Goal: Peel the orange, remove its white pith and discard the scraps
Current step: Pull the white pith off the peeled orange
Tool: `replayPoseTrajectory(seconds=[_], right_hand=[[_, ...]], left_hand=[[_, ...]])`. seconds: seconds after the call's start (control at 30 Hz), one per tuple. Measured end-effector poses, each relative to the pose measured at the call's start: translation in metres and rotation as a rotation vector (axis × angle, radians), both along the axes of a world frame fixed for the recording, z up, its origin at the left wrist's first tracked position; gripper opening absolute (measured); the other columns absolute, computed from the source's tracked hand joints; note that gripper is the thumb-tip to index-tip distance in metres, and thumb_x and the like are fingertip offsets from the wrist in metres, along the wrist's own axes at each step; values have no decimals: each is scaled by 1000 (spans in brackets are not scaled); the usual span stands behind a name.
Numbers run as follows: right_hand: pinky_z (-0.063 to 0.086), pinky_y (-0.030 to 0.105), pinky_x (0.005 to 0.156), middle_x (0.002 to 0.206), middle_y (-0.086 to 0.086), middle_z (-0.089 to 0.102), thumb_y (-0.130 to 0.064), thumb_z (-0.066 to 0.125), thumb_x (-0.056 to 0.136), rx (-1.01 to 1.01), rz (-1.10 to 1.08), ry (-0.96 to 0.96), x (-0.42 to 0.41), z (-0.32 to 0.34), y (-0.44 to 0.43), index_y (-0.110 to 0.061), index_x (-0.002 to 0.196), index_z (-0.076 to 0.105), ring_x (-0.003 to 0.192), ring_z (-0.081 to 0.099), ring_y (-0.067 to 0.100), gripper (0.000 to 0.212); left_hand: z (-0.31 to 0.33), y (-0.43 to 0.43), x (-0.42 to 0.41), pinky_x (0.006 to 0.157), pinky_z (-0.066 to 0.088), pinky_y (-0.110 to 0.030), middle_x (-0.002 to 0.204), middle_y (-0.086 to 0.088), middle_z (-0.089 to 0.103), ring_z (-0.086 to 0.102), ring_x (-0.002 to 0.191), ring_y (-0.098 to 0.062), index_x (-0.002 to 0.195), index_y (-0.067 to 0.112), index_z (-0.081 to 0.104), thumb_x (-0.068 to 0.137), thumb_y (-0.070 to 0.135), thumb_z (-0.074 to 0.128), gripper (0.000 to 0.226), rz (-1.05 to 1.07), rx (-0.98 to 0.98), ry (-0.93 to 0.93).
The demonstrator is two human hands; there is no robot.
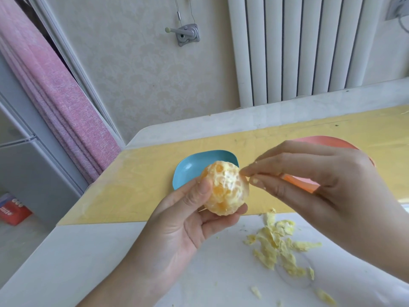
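My left hand [188, 220] grips the peeled orange [225, 189] above the table, thumb on its left side and fingers curled under it. White pith still clings in patches to the fruit. My right hand [321, 185] reaches in from the right, and its thumb and fingertips pinch a small bit of pith at the orange's upper right edge. Bits of pith stick to those fingertips. A pile of pale yellow pith scraps [278, 247] lies on the white table surface below my right hand.
A blue dish [188, 169] sits on the yellow mat [137, 185] just behind the orange. An orange-pink plate [327, 140] is largely hidden behind my right hand. The white table [99, 251] ends at the left; a radiator [298, 47] and pink curtain [55, 85] stand beyond.
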State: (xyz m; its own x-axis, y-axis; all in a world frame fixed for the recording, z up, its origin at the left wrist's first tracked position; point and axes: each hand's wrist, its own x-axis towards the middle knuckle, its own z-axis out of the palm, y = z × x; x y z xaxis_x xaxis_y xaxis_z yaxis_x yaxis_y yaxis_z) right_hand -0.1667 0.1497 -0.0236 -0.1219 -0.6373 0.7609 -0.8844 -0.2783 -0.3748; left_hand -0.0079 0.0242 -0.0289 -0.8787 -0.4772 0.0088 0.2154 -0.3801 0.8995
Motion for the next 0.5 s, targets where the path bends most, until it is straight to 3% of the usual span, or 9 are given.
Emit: replayPoseTrajectory(seconds=[0.2, 0.5], right_hand=[[42, 3, 72, 91, -10, 68, -28, 64, 86, -33, -3, 51, 3, -1, 1, -19, 98, 74, 79, 59, -6, 18], [41, 24, 50, 88, 2, 69, -16, 59, 90, -61, -14, 408, 0, -4, 4, -12, 103, 73, 58, 57, 19, 19]], left_hand=[[-1, 1, 1, 70, 57, -27, 99, -14, 72, 70, 88, -28, 101, 11, 74, 58, 43, 86, 55, 0, -98, -45], [1, 1, 3, 64, 55, -26, 83, -7, 72, 68, 73, -19, 94, 13, 76, 57, 56, 81, 56, -7, -272, -182]])
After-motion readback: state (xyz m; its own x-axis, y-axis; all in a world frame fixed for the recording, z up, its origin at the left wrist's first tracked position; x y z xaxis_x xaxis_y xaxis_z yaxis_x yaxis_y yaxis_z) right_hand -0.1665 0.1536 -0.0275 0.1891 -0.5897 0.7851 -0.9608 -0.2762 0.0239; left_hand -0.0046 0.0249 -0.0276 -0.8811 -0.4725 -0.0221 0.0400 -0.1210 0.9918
